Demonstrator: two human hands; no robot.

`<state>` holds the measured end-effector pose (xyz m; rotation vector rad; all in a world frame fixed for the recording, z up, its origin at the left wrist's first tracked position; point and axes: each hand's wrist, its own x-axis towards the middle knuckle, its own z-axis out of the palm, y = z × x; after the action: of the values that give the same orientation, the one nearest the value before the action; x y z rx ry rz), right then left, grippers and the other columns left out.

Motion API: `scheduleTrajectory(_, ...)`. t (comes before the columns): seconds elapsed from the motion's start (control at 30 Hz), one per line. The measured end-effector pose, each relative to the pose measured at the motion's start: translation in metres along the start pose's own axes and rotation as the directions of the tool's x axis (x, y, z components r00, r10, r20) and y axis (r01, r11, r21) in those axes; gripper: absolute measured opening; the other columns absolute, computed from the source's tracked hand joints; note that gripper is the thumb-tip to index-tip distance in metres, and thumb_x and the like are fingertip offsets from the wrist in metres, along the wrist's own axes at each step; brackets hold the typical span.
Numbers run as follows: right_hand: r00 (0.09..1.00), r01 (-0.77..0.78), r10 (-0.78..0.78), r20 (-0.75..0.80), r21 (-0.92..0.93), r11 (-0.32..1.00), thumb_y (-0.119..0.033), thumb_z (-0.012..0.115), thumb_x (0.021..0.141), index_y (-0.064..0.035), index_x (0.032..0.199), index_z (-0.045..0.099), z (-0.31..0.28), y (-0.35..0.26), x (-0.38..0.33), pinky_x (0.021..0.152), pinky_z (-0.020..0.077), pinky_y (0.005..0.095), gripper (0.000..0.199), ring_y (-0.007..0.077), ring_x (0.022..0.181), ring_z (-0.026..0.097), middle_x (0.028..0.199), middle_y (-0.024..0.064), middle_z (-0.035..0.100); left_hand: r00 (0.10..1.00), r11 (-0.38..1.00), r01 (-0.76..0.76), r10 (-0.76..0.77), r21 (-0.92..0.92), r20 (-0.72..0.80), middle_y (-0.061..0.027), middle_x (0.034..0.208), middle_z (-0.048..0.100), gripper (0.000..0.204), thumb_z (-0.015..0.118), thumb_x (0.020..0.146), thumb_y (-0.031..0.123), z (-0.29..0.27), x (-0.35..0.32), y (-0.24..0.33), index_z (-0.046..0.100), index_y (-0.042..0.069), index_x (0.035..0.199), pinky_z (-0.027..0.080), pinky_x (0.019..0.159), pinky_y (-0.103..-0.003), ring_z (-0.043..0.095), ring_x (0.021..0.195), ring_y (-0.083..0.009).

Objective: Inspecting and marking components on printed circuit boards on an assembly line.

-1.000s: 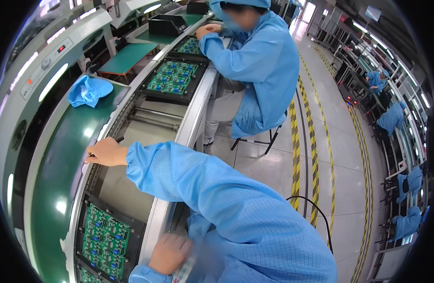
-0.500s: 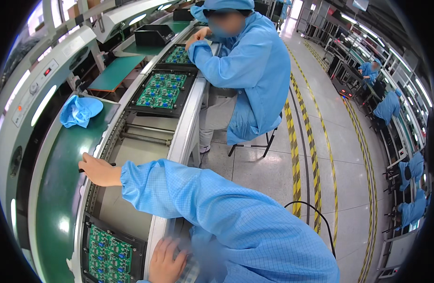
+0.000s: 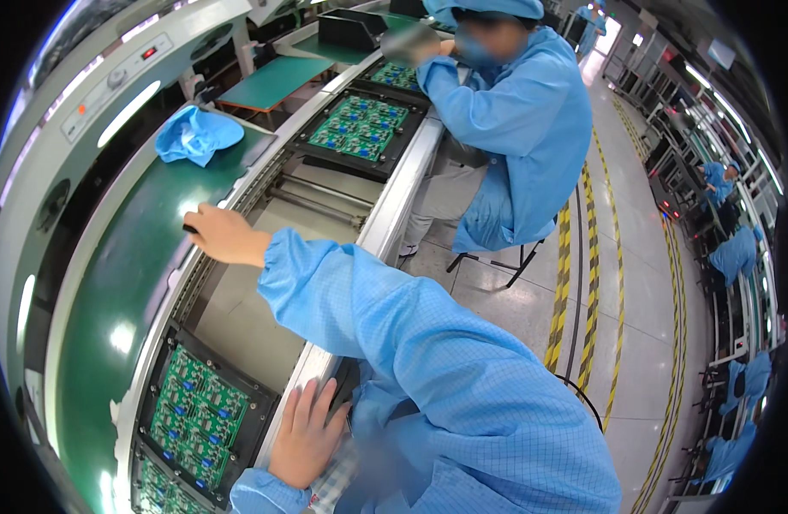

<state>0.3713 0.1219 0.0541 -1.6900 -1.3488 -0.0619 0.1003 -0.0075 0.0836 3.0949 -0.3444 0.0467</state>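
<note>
My right hand (image 3: 218,233) reaches across to the left, and its fingers are closed on a small dark object (image 3: 189,228) at the edge of the green belt (image 3: 120,283). My left hand (image 3: 307,433) lies flat with fingers apart on the metal rail (image 3: 313,364) of the conveyor, close to my body. Just left of it sits a black tray with green circuit boards (image 3: 197,415). The light blue sleeve (image 3: 351,300) of my right arm crosses above the bare conveyor bed (image 3: 240,300).
A blue cloth (image 3: 197,134) lies on the belt farther up. Another black tray of green boards (image 3: 360,128) sits in front of a seated person in a blue coat (image 3: 514,128). A striped walkway (image 3: 582,283) runs on the right, with more workers beyond.
The view has swung, so the line now sits lower and nearer. My right hand stays at the belt edge. My left hand has spread flat on the rail. The seated person raised a hand.
</note>
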Motion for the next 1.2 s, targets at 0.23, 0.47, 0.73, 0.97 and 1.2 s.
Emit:
scheduleTrajectory(0.23,0.996,-0.089,0.086,-0.039,-0.091,0.992,-0.022,0.053,0.08,-0.0158,0.102,0.056,-0.003,0.023,0.003,0.069,0.045,0.0421,0.023,0.0325,0.084,0.055,0.09,0.0127,0.052,0.997,0.991,-0.072,0.07,0.112,0.029,-0.0092,0.135,0.038,0.038,0.062,0.072,0.023,0.006,-0.014,-0.001,0.056,0.014,0.109,0.026,0.104,-0.046,0.032,0.125,-0.0297)
scheduleTrajectory(0.47,0.948,-0.269,0.253,-0.193,-0.064,0.961,-0.023,0.056,0.076,-0.0152,0.093,0.064,-0.015,0.042,0.012,0.067,0.0468,0.0418,0.02,0.0316,0.08,0.06,0.082,0.0116,0.064,0.989,0.976,-0.148,0.143,0.162,0.043,-0.0078,0.134,0.04,0.028,0.056,0.077,0.023,0.004,-0.023,-0.003,0.058,0.014,0.103,0.026,0.104,-0.043,0.034,0.125,-0.0259)
scheduleTrajectory(0.73,0.876,-0.352,0.321,-0.359,-0.023,0.936,-0.013,0.054,0.081,-0.0143,0.096,0.057,-0.026,0.039,0.014,0.063,0.045,0.0417,0.014,0.0319,0.074,0.06,0.075,0.0111,0.063,0.984,0.972,-0.176,0.177,0.156,0.01,-0.008,0.133,0.041,0.022,0.053,0.078,0.02,0.005,-0.03,-0.008,0.058,0.013,0.099,0.028,0.103,-0.039,0.036,0.124,-0.0241)
scheduleTrajectory(0.97,0.895,-0.285,0.168,-0.412,-0.241,0.928,-0.005,0.049,0.077,-0.0098,0.099,0.051,-0.042,0.071,0.02,0.067,0.0464,0.0438,0.023,0.0343,0.08,0.058,0.086,0.0136,0.058,0.982,0.971,-0.188,0.186,0.147,0.029,-0.0096,0.133,0.04,0.024,0.053,0.077,0.019,0.006,-0.018,-0.007,0.057,0.013,0.1,0.027,0.104,-0.042,0.035,0.125,-0.0256)
scheduleTrajectory(1.2,0.831,-0.556,0.442,-0.339,-0.557,0.618,-0.009,0.057,0.07,0.002,0.1,0.049,-0.066,0.133,-0.005,0.063,0.0516,0.0401,0.033,0.0353,0.075,0.06,0.109,0.0295,0.043,0.959,0.955,-0.282,0.284,0.091,-0.011,-0.0108,0.132,0.041,0.027,0.057,0.075,0.021,0.007,0.027,-0.005,0.059,0.013,0.1,0.026,0.103,-0.045,0.034,0.124,-0.0281)
